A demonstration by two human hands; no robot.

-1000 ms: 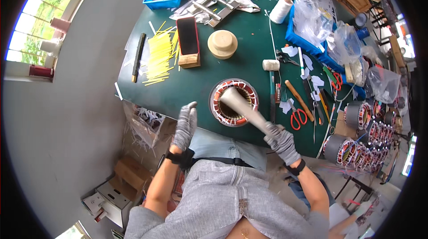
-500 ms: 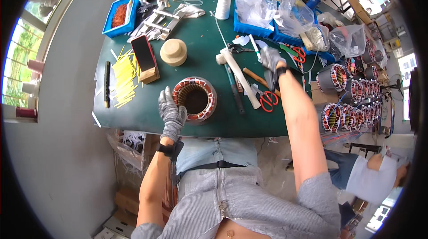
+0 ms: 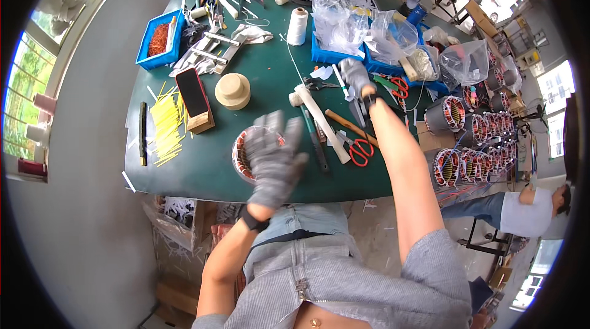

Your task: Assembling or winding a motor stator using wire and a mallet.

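While our left hand [image 3: 273,160] is hovering spread over the stator [image 3: 246,157], our right hand [image 3: 356,77] is reaching at 1 o'clock, pinching a white stick [image 3: 340,81]; the stick's axis is running 11-to-5.

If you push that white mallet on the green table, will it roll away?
Probably a little: the white mallet has a round handle, so it may roll, but its head would likely stop it. It looks stiff and solid. It lies flat, so tipping seems unlikely.

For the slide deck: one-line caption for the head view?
Gloved left hand raised over a motor stator on a green table; gloved right hand reaches toward blue trays.
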